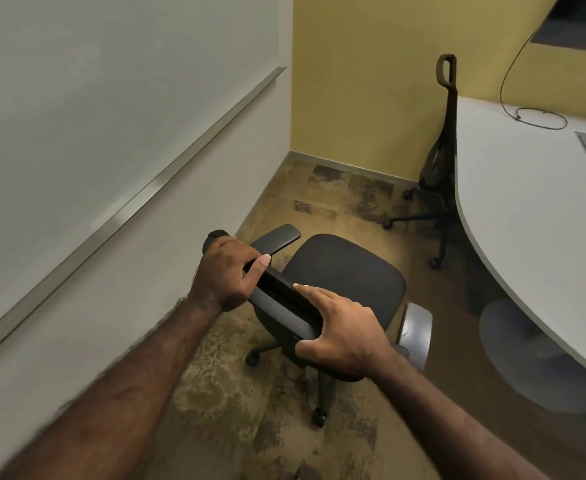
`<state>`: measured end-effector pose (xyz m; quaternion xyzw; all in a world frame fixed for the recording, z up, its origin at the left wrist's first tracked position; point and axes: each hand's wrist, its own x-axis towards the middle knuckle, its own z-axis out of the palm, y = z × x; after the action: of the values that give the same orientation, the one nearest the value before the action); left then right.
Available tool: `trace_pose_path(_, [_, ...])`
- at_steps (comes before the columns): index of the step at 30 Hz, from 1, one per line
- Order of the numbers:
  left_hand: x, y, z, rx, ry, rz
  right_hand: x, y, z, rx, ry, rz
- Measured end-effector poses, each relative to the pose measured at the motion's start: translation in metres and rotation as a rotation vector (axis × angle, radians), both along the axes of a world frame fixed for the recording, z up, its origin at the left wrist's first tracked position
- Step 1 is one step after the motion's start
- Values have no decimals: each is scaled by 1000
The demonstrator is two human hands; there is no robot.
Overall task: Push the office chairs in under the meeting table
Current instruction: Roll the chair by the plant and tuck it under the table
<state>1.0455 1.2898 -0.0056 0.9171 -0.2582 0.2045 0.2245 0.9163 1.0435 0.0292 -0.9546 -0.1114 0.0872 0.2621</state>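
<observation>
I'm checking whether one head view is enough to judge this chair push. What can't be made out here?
- Near chair: its backrest front is hidden, seen edge-on from above under the left hand and right hand.
- Far chair: its seat is hidden by the meeting table.
- Meeting table: cut off by the right edge; its legs are not visible.
- Cable on the table: too thin to tell what it connects to.

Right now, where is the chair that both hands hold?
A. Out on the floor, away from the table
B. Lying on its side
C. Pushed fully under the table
A: the chair stands upright on the carpet, its whole seat apart from the table edge.
</observation>
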Motion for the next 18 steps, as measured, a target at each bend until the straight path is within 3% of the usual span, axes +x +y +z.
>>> trace_pose_path(12, [151, -23, 1, 41, -35, -222, 100, 16, -7, 38, 29, -279])
trace_pose_path(18, [225, -42, 5, 79, 43, -339, 149, 21, -3, 2, 28, -427])
